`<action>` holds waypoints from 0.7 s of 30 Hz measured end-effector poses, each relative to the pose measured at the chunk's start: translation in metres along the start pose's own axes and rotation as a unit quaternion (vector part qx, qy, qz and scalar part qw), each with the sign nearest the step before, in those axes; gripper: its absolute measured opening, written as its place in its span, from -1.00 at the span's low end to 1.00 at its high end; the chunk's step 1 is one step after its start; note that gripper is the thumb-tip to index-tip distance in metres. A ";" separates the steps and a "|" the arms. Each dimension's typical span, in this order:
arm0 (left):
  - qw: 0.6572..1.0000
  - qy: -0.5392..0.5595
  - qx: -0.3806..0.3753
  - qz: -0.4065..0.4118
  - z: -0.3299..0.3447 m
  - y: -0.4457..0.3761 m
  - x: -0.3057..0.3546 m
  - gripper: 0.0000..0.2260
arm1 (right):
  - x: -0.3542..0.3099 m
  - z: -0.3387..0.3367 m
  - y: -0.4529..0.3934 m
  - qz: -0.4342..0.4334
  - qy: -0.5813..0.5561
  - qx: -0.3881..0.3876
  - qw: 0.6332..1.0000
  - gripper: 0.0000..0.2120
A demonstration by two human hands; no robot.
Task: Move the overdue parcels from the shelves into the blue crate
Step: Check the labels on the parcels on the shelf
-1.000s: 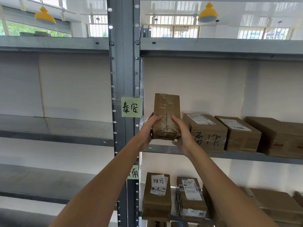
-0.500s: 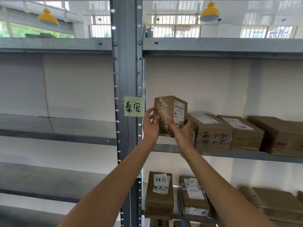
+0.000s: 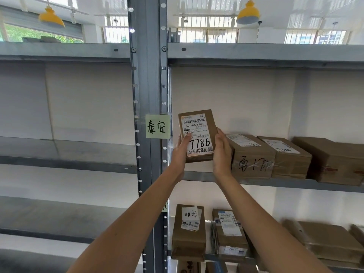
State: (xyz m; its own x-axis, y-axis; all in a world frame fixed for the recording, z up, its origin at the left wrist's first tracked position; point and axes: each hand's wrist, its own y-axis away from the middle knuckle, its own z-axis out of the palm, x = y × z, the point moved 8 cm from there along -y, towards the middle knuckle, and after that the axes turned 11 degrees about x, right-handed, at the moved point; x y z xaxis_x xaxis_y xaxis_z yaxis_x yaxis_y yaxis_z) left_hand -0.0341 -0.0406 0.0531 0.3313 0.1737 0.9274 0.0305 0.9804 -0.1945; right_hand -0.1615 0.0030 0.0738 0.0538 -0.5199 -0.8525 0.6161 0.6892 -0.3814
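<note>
Now left hand [image 3: 180, 152] and right hand [image 3: 222, 152] grip one parcel [image 3: 198, 134]; three boxes [image 3: 252, 156] beside.

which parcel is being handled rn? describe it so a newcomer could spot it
Find the grey upright with the green note. Just right of it, above the middle shelf, both hands hold a small brown parcel upright. Unlike its neighbours, its label faces us, handwritten 7786.

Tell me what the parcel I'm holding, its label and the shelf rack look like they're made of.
The parcel looks like brown corrugated cardboard, matte, with creased edges. Its label seems to be white printed paper, slightly glossy, with barcodes and a handwritten 7786. The shelf rack appears to be grey painted or galvanised steel: punched holes, bolts and a dull sheen.
</note>
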 end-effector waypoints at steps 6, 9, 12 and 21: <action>0.999 0.014 0.035 0.009 -0.007 -0.011 0.006 -0.66 | 0.011 -0.004 0.002 0.020 0.010 0.016 1.000 -0.64; 0.997 0.015 0.073 0.027 -0.012 -0.016 0.008 -0.66 | 0.016 -0.003 0.003 0.015 0.026 0.018 0.999 -0.68; 0.994 0.003 0.100 0.038 -0.018 -0.020 0.006 -0.70 | 0.018 -0.001 0.003 -0.004 0.048 0.007 0.999 -0.69; 0.995 -0.061 0.079 -0.012 -0.016 -0.023 -0.023 -0.69 | 0.046 0.012 -0.012 0.034 0.128 -0.058 0.989 -0.64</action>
State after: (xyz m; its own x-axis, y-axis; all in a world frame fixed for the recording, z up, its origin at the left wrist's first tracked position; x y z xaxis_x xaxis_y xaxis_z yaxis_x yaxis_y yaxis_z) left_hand -0.0269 -0.0687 0.0310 0.2154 0.1505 0.9649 -0.1142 0.9852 -0.1282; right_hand -0.1570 -0.0350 0.0434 -0.1175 -0.3352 -0.9348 0.5224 0.7797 -0.3453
